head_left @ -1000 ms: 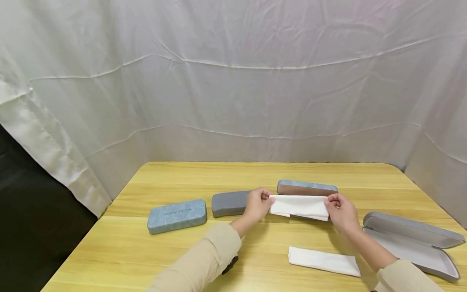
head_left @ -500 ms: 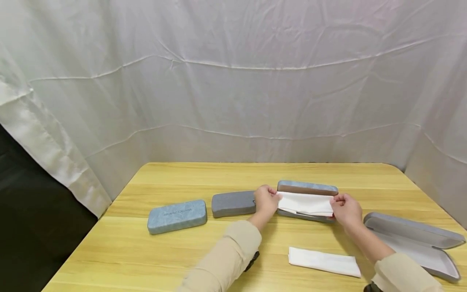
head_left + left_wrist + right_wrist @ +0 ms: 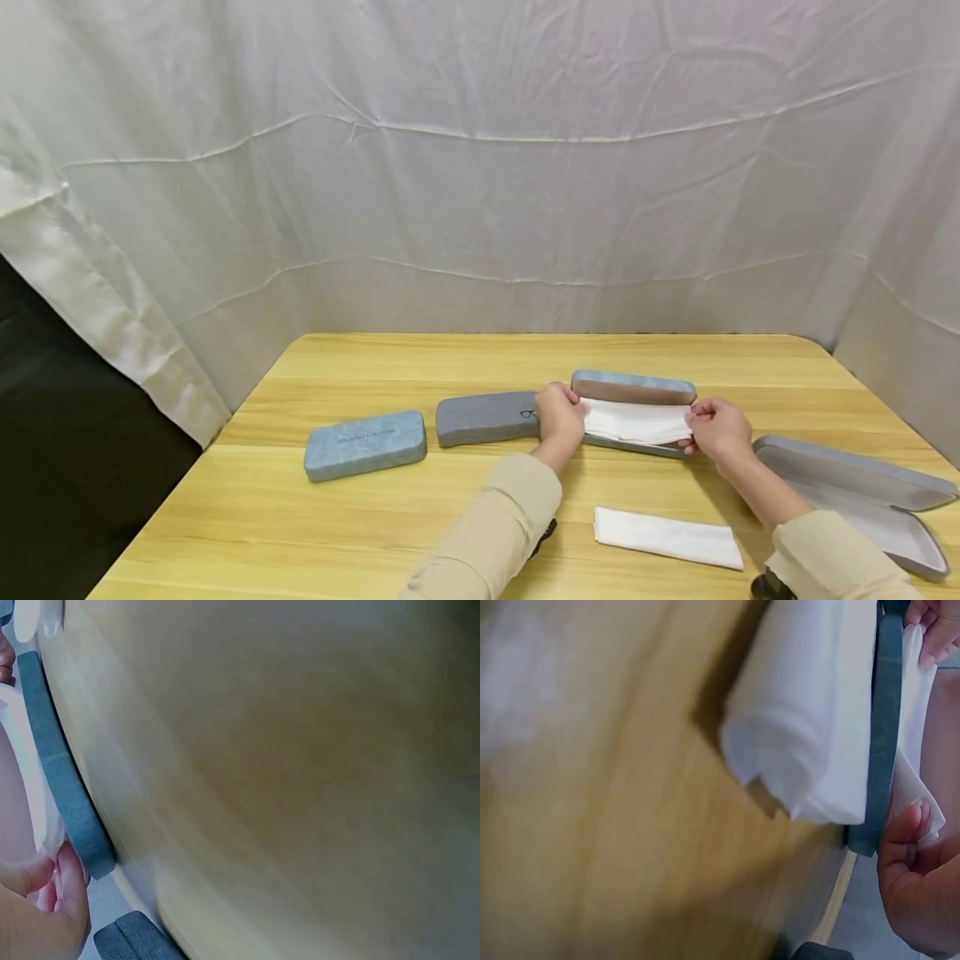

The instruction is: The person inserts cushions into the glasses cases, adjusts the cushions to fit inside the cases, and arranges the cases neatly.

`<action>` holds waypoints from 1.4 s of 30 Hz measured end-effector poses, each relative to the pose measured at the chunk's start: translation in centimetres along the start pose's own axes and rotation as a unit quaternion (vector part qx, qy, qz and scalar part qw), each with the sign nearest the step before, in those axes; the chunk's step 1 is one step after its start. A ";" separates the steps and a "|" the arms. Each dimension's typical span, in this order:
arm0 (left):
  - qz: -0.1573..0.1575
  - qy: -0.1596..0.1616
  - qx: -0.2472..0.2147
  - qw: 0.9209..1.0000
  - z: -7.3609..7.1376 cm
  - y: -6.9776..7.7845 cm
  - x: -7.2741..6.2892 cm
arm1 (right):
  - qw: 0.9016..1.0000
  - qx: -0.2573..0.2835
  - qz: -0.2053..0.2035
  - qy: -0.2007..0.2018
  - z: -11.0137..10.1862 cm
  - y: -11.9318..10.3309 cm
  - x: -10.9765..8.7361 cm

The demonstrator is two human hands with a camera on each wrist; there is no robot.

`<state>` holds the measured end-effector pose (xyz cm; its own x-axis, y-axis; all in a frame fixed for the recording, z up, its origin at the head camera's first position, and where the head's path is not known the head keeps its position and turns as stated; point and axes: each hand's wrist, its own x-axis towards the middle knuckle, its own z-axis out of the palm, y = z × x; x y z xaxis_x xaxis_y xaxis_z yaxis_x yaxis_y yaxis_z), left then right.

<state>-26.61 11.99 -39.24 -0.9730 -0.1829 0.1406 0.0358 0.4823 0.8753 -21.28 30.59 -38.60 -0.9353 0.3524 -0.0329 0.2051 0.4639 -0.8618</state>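
White cloth (image 3: pixel 637 421), left end: pinched by the left hand (image 3: pixel 561 414), thumb and fingertips together on the fabric; the left wrist view shows the pinch, the head view mostly the back of the hand.
Right end: pinched by the right hand (image 3: pixel 722 432), thumb pressed to curled fingers; some fingers are hidden.
Cloth's lie: folded into a strip, long axis left to right, right end slightly nearer, stretched between both hands over the base of the open blue glasses case (image 3: pixel 633 386); whether it touches the case floor I cannot tell.
Case's lie: long axis left to right, lid raised on the far side, brownish lining facing near; both hands cover the base's ends.
Near strip: second white cloth (image 3: pixel 667 538), folded on the wooden table (image 3: pixel 300 533), right end nearer.
Left neighbour: closed grey glasses case (image 3: pixel 480 421), its right end and part of its spectacles print behind the left hand.
Far left: closed blue glasses case (image 3: pixel 365 447), lettering too small to read.
Right side: open grey glasses case (image 3: pixel 851 473), partly behind the right forearm.
Sleeves: beige (image 3: pixel 495 517), cut off below.
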 end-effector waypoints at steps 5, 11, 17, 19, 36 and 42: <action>0.008 0.008 0.005 1.000 0.2 0.1 0.0 | 1.000 0.000 0.008 -0.008 0.0 0.2 0.2; 0.008 0.002 0.014 1.000 0.2 0.1 0.2 | 1.000 -0.012 0.011 -0.012 0.0 0.4 0.4; 0.018 0.002 0.025 1.000 0.1 0.0 0.5 | 0.999 -0.032 0.002 -0.011 -0.2 0.4 0.6; 0.022 0.005 0.031 0.999 0.1 0.0 0.5 | 0.999 -0.039 0.000 -0.014 -0.2 0.4 0.7; 0.044 -0.020 0.071 0.996 -0.1 0.1 0.8 | 0.999 -0.044 0.014 -0.028 -0.4 0.0 0.7; 0.076 -0.037 0.061 0.995 -1.1 0.2 0.5 | 0.987 -0.158 -0.039 0.015 -0.8 -0.5 0.7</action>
<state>-26.86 11.05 -38.53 -0.9726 -0.0386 0.2294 0.1609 0.6008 0.7831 -21.78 31.27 -37.74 -0.9435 0.3283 0.0462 0.2178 0.7190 -0.6600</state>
